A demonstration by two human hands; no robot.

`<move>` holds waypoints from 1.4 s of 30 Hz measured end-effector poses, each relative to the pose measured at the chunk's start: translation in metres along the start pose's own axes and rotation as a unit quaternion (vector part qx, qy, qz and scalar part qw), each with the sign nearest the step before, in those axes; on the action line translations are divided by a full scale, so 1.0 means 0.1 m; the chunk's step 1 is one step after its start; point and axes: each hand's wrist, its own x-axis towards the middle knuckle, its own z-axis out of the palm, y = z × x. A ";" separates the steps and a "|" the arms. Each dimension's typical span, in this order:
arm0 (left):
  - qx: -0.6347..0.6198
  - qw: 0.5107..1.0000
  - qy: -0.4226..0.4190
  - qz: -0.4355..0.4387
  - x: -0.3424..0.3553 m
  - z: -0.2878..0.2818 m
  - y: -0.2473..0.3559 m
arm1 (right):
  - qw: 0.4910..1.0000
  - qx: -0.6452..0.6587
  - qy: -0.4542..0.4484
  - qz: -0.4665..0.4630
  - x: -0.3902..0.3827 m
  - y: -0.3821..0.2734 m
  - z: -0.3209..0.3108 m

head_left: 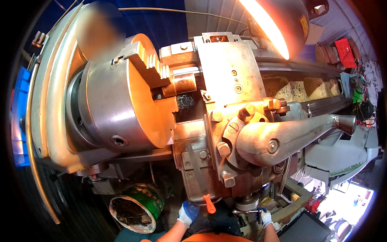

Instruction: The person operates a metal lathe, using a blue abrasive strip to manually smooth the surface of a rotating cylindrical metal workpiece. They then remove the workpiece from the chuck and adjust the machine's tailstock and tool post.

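Observation:
My right hand (265, 217), in a white glove with blue fingers, is closed on the handle at the end of a small crank (246, 211), below the lathe carriage. My left hand (188, 213), gloved alike, is near an orange-handled tool (209, 204) without touching it; its fingers are too small to make out. The lathe chuck (117, 105) holds a short round workpiece (185, 83) in its stepped jaws. Right of the workpiece, a cutting tool with a small insert (206, 95) sits at the tool post (231, 72), apart from it. A thick lever (282, 139) lies across the tool post's front.
A green bucket (139, 207) with dark contents stands below the chuck. A bright lamp (270, 28) hangs over the tool post. The lathe bed (298, 68) runs to the right. A dark flat panel (304, 229) lies beyond my right hand, and a red crate (345, 52) is at far right.

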 end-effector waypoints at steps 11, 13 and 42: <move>-0.417 0.889 0.106 -0.156 0.24 0.49 0.26 | 0.998 0.016 0.067 0.001 0.09 -0.18 0.06; -0.385 0.903 0.045 -0.186 0.48 0.14 0.00 | 0.996 0.033 0.043 0.068 0.08 -0.11 0.05; -0.280 0.913 -0.120 -0.270 0.71 -0.05 0.51 | 0.996 -0.005 0.083 -0.017 -0.36 -1.21 0.05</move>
